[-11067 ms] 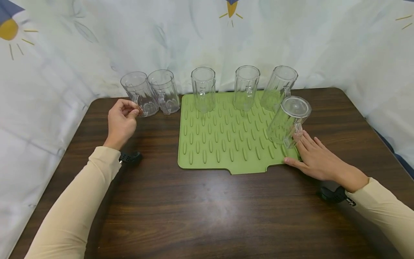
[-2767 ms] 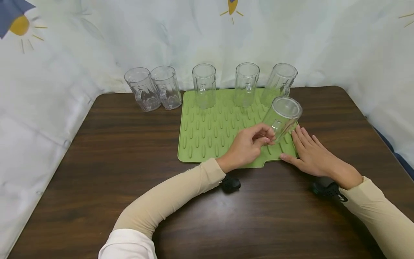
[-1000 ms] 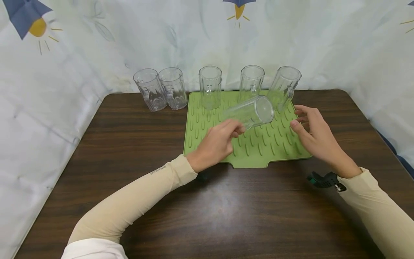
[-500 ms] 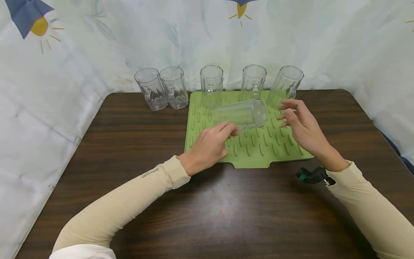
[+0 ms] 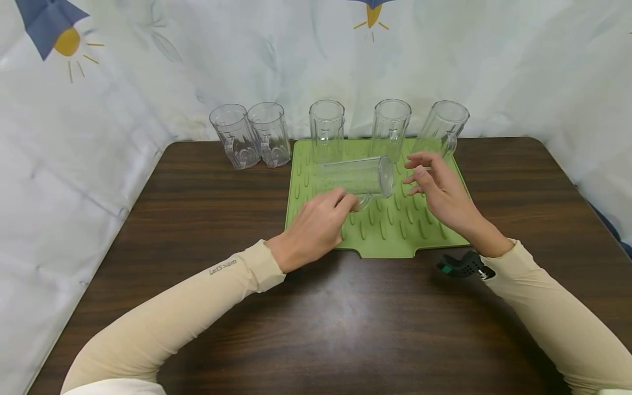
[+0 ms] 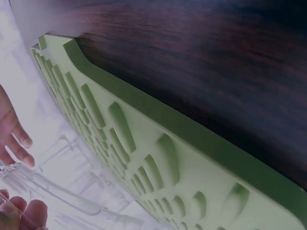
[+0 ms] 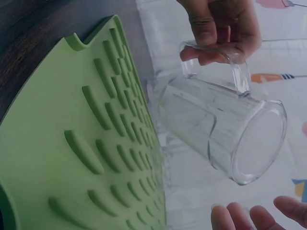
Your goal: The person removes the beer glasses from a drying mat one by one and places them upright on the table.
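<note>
My left hand (image 5: 318, 225) grips the handle of a clear glass mug (image 5: 353, 178), which lies tilted on its side in the air above the green drying mat (image 5: 387, 247). The mug's thick base points right, toward my right hand (image 5: 441, 192). That hand hovers just off the base, fingers loosely bent and holding nothing. From the right wrist view, the left fingers (image 7: 206, 36) curl through the mug's handle (image 7: 240, 72), and the right fingertips (image 7: 235, 218) stand apart from the glass.
Along the mat's back edge stand three more glass mugs: one left (image 5: 326, 131), one middle (image 5: 391, 126), one right (image 5: 441, 129). Two mugs (image 5: 237, 137) stand on the dark wooden table (image 5: 336, 329) left of the mat. A white patterned curtain (image 5: 316, 55) hangs behind.
The held mug, earlier upside down near the mat's right side, has been lifted, tipped sideways and moved left. My right hand has left the mat's right edge and come toward the mug's base.
</note>
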### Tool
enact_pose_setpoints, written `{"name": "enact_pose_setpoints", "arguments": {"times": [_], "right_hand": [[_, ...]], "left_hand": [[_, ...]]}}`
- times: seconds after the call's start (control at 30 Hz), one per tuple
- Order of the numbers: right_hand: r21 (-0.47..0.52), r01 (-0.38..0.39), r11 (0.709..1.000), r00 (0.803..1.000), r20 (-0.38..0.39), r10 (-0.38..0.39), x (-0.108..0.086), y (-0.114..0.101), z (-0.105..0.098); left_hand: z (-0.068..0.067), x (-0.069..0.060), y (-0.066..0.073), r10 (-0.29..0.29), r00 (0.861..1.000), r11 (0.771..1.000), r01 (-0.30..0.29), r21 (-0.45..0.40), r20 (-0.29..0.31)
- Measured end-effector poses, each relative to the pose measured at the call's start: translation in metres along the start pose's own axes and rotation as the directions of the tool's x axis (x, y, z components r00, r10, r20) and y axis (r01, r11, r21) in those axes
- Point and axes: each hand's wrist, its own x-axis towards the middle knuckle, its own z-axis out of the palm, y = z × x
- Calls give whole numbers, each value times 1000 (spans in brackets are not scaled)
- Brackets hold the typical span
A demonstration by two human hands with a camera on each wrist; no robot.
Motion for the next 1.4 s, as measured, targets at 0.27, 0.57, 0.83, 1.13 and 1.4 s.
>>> {"name": "enact_pose_setpoints", "arguments": {"times": [0.27,0.57,0.83,1.13,1.4], "right_hand": [[-8,-26,1000,998,48,27,9,2,18],[34,-16,999,996,84,13,17,6,34],[46,-51,998,995,85,47,21,7,42],[59,-89,994,992,98,83,25,6,47],[79,-99,992,990,111,90,27,6,50]], "left_hand": [[-2,-3,-1,0,1000,998,-2,69,20],[-1,-7,0,21,1000,992,-23,126,13],[1,-10,-1,63,998,976,-64,206,11],[1,-13,-1,69,996,958,-82,274,57],[1,-14,-2,64,994,947,-89,310,89]]}}
